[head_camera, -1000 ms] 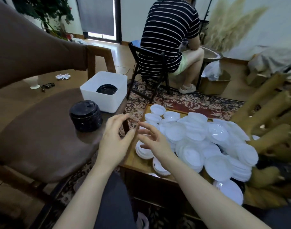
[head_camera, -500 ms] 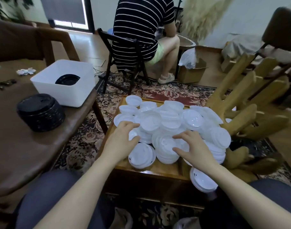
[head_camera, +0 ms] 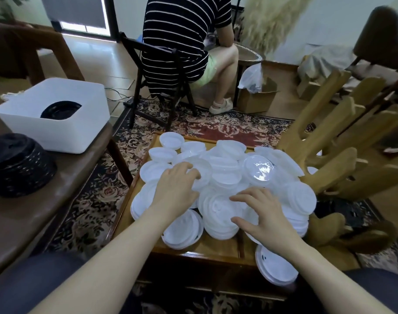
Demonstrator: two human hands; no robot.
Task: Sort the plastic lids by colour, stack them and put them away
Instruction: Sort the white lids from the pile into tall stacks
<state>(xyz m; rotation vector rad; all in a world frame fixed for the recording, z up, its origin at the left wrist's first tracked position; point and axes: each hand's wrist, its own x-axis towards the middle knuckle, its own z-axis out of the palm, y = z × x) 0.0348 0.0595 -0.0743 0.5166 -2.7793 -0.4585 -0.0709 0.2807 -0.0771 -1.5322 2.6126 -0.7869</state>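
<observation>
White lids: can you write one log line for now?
stage: gathering | left hand: on white lids | right hand: on lids | black stack: table

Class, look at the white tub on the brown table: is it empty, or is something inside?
Not empty. Black lids lie inside the white tub; how many cannot be told.

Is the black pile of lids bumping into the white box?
Apart. The head view shows bare brown table between the black stack of lids and the white bin behind it.
</observation>
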